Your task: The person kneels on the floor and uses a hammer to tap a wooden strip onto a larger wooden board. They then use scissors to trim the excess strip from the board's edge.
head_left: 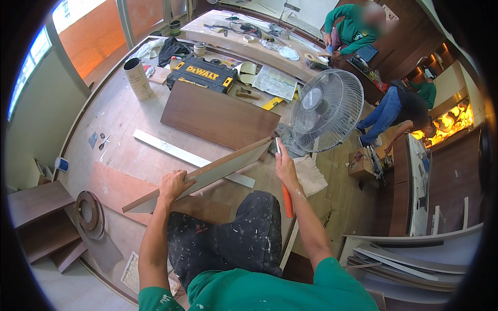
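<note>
My left hand (174,185) is closed over the upper edge of a board (223,165), which is tilted on its side with a brown edge and a pale face. My right hand (286,165) grips a tool with an orange handle (287,200) and a pale, narrow end, held close to the board's far end. Whether that end touches the board I cannot tell. Beyond the board lies a dark brown panel (218,114). A white strip (171,150) passes behind the board.
A standing fan (327,109) is at the right of the platform. Behind the panel are a black-and-yellow tool case (202,73) and a cardboard tube (137,80). Scissors (104,141) lie at left. One person (358,31) works at the far bench; another (404,106) bends at right.
</note>
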The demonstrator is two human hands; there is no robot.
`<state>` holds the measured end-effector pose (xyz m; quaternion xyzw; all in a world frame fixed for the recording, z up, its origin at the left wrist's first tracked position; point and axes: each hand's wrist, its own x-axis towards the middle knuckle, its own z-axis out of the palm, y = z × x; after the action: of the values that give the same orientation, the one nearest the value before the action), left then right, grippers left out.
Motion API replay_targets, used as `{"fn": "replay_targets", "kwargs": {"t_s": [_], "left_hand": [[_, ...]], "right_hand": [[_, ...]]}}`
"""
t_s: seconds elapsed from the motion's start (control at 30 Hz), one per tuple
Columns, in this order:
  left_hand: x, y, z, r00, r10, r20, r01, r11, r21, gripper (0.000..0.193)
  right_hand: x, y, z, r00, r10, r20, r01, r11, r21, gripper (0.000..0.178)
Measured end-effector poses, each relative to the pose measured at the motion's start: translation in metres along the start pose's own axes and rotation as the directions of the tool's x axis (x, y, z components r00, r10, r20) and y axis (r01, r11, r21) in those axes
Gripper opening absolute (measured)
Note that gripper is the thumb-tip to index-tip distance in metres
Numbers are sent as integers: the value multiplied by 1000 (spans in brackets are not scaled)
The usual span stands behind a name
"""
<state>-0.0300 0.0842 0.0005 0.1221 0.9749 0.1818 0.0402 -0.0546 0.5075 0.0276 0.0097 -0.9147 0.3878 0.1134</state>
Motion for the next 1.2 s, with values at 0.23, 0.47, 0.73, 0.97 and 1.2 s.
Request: {"fn": "replay_targets", "kwargs": {"t_s": [0.23,0.47,0.73,0.97,1.2], "left_hand": [[1,2,1,1000,8,-5,-8,998,56,49],[-3,17,-4,1000,21,16,-22,999,41,56],[24,40,17,890,451,72,-454,856,248,73],[106,128,42,839,536,91,-543,820,182,69],[153,206,65,930,340,141,-337,940,-42,63]], "right_hand": [[9,5,0,1000,4,-18,-4,1000,8,56],[-22,-6,-22,981,191,-28,-186,974,130,55],[-193,93,8,850,520,-85,-518,854,48,40],[-344,121,65,641,767,-26,-766,641,47,46],[-374,107,85,505,863,27,-863,505,-12,58]]}}
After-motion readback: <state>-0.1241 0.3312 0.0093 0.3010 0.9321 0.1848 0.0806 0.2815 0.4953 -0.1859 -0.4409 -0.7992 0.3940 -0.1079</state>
